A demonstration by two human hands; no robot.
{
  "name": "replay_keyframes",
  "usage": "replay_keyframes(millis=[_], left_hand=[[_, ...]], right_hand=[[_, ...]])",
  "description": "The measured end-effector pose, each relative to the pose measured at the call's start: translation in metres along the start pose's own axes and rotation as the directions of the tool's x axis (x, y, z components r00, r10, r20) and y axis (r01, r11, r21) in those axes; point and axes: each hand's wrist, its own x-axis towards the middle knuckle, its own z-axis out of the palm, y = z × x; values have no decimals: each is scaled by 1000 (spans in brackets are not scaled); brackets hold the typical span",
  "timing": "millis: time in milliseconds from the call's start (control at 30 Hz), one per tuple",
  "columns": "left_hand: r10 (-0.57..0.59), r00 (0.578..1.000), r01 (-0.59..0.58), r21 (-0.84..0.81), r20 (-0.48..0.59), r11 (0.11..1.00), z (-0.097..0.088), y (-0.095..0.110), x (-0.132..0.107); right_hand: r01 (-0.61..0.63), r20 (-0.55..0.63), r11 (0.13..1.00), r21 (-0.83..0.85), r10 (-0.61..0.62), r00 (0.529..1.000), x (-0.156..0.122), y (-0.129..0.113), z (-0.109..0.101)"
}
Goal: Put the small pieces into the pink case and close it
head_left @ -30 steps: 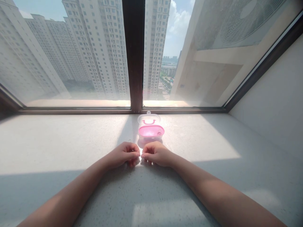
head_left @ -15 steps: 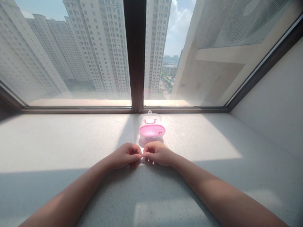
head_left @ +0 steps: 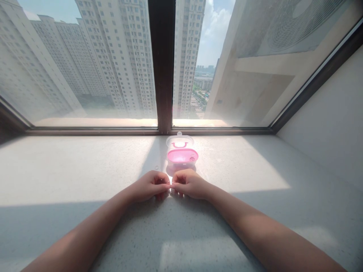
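Note:
My left hand and my right hand meet fingertip to fingertip low over the pale speckled sill. Each is closed in a pinch between thumb and forefinger. Whatever lies between the fingertips is too small and too bright to make out. Just beyond them stands a small clear box with a pink rim, its transparent lid tipped back toward the window. Inside the box, at its right end, lies a small dark red loop. A tiny clear ring rests on the sill beyond my left hand.
The stone sill runs up to a dark window frame, with a thick upright post behind the box. A white wall closes off the right side. Sunlight and shadow cross the sill.

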Motion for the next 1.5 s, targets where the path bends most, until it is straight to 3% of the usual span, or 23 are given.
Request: replay_keyframes(millis=[400,767,1500], left_hand=[[2,1000,-2,3,-7,1000,-1,-6,2],[-14,1000,14,-20,1,1000,-1,-1,2],[-19,1000,19,-17,3,1000,-2,-6,4]], right_hand=[[10,-27,991,-130,-13,1000,-2,-5,-1],[-14,-20,999,-52,13,1000,-1,-2,1],[-28,-18,998,-54,27,999,-2,-7,1]])
